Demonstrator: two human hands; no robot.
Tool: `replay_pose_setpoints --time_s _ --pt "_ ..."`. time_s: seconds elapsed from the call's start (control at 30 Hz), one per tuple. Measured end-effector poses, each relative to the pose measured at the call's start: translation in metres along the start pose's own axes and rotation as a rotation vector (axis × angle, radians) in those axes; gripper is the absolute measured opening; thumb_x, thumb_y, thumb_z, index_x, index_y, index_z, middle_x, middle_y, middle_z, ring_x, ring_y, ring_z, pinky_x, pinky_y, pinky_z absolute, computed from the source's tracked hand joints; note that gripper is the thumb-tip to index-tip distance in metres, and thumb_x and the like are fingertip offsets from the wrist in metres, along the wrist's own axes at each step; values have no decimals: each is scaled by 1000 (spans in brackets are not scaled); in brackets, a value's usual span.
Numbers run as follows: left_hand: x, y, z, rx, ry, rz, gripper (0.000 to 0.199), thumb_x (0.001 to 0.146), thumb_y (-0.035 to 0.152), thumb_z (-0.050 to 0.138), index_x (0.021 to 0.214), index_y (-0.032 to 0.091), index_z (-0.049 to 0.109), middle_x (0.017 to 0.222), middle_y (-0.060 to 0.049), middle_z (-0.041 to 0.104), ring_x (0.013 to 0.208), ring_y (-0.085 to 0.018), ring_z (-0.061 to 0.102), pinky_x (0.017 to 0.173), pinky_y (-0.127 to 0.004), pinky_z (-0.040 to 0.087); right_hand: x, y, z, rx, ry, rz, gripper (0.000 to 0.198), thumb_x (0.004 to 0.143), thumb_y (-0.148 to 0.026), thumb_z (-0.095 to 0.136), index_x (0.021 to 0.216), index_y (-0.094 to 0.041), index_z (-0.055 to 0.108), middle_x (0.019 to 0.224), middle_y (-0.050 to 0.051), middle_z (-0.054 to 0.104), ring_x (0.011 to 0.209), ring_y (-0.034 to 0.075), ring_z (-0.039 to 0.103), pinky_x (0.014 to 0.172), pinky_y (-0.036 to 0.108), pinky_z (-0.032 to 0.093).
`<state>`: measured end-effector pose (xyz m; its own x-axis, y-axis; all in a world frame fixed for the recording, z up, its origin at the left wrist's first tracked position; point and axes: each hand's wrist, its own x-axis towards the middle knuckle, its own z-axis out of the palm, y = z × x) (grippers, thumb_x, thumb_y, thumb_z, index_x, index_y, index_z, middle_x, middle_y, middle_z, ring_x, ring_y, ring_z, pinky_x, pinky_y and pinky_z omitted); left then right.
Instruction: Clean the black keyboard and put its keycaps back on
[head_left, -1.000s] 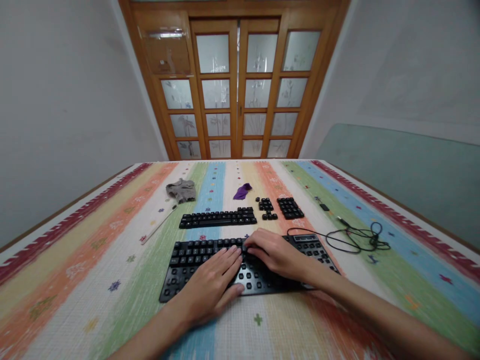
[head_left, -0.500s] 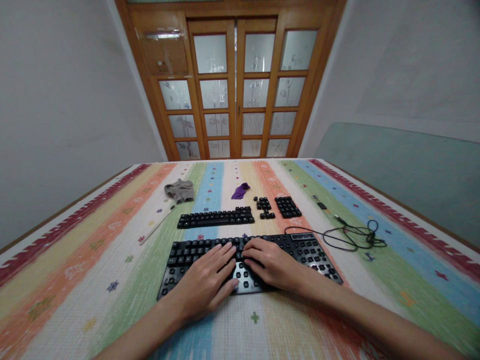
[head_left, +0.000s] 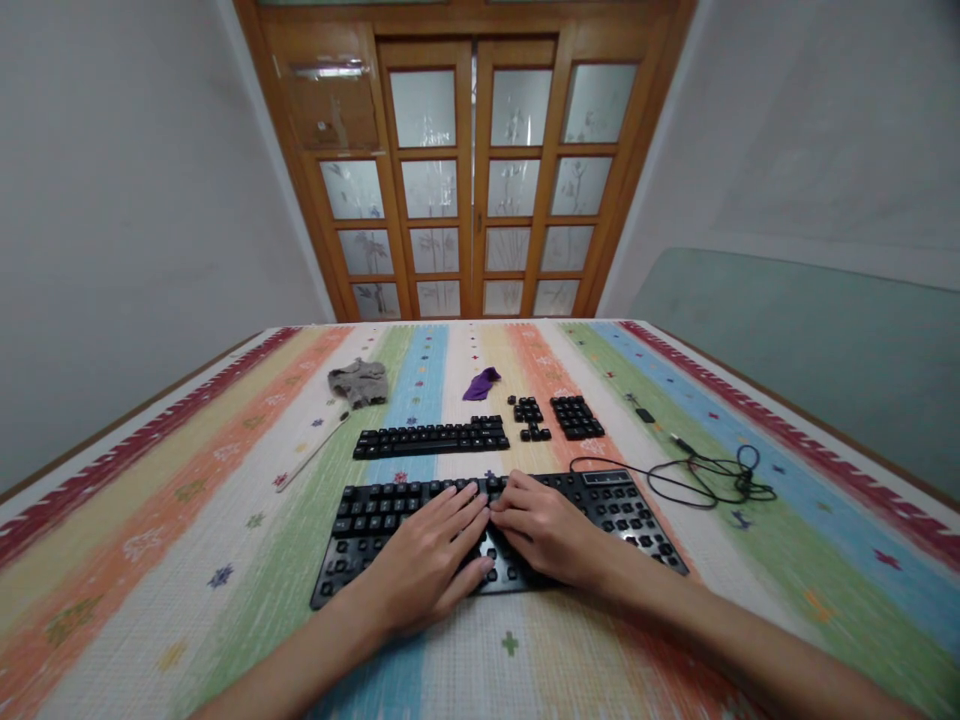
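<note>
A black keyboard (head_left: 510, 578) lies before me, with keycaps on its upper left rows and bare switches over much of the rest. My left hand (head_left: 439, 545) rests across its middle, fingers stretched out and nothing gripped. Right beside those fingertips, my right hand (head_left: 547, 525) has its fingers bent and pressed together low over the switches; whatever is between them is hidden. Behind the keyboard sit loose black keycaps: a long block (head_left: 431, 438), a small cluster (head_left: 529, 412) and a squarish block (head_left: 577, 417).
A grey cloth (head_left: 358, 383), a thin white brush (head_left: 311, 452) and a purple cloth (head_left: 481, 384) lie farther back. To the right are the coiled black cable (head_left: 712, 480) and a small black piece (head_left: 644, 414). The striped tablecloth (head_left: 510, 675) covers the table.
Both hands have shifted slightly to the right along the keyboard. The right fingers are now drawn closer together, and the left fingertips have come nearer to them.
</note>
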<state>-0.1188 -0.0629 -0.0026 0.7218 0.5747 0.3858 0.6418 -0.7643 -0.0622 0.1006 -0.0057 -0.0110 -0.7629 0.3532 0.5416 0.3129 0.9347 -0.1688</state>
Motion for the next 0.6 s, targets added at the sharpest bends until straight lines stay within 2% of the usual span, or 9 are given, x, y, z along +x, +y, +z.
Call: replay_pose_setpoints --time_s 0.13,0.27,0.37,0.6 --pt "0 0 5 -4 6 -7 43 104 36 44 133 7 56 139 -16 59 134 -30 51 110 -47 45 -1 -5 4 -85 -17 3 21 91 -8 50 78 -13 66 77 9 64 78 21 51 72 34 50" --pt "-2 1 11 -36 12 -18 42 105 35 42 133 9 57 140 -15 58 135 -26 50 113 -45 41 2 -14 -2 -148 -147 -30 15 79 -9 53 83 -10 68 82 14 65 82 24 52 80 39 52" --pt "-3 3 14 -20 17 -30 42 105 35 42 133 8 57 140 -15 58 135 -26 49 114 -43 41 4 -17 -7 -149 -219 -28 18 78 -9 53 86 -10 69 84 14 67 84 24 53 85 39 51" --pt "-3 9 18 20 24 -64 46 104 38 43 133 6 57 139 -16 58 136 -27 49 114 -42 39 5 -17 3 -243 -221 4 18 78 -8 54 82 -10 71 83 14 68 83 25 55 84 38 52"
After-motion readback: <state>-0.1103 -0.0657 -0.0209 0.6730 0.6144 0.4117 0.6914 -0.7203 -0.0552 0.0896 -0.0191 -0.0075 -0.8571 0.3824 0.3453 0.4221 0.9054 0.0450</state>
